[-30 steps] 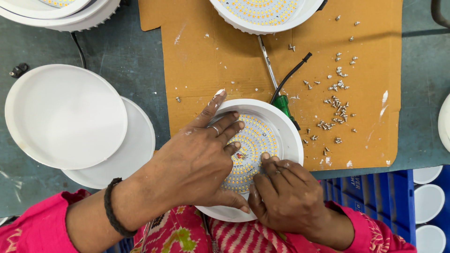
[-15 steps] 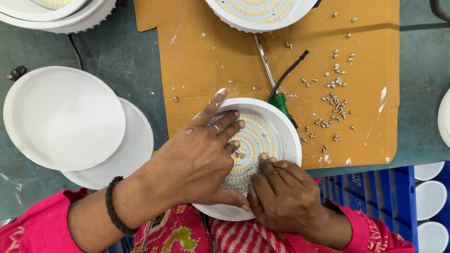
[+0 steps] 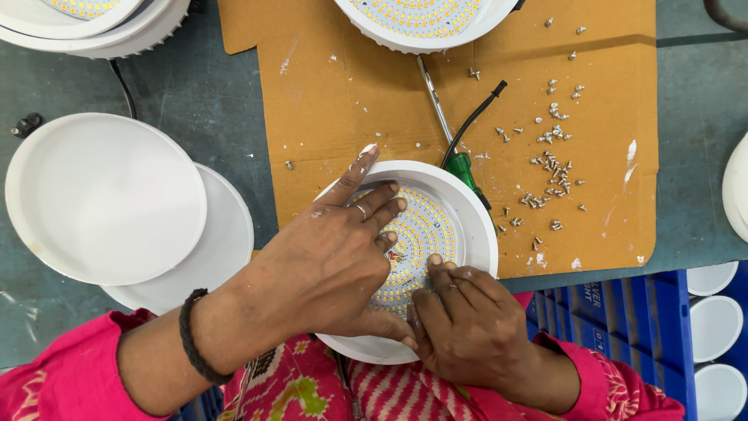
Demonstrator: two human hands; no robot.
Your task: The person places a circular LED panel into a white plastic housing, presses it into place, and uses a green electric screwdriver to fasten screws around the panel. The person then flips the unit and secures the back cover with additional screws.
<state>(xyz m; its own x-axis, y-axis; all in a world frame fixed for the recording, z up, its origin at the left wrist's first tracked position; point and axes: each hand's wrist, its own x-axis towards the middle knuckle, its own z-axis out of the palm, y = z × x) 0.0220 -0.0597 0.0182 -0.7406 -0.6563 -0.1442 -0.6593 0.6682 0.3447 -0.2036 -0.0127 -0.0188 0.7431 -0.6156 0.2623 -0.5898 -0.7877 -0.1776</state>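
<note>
A round white lamp housing (image 3: 472, 214) lies at the near edge of a brown cardboard sheet (image 3: 343, 93), with a disc of small yellow LEDs (image 3: 425, 230) inside it. My left hand (image 3: 327, 261) lies spread over the disc, fingers apart, index finger reaching to the far rim. My right hand (image 3: 467, 323) presses its fingertips on the disc's near side, fingers close together. Whether the fingertips pinch a small part is hidden. A green-handled screwdriver (image 3: 456, 160) lies just beyond the housing.
Several small screws (image 3: 549, 168) lie scattered on the cardboard's right half. Two stacked white round covers (image 3: 105, 199) sit at the left. Another LED lamp (image 3: 425, 19) is at the top, more housings (image 3: 86, 19) top left. A blue crate (image 3: 623, 327) holds white parts at the right.
</note>
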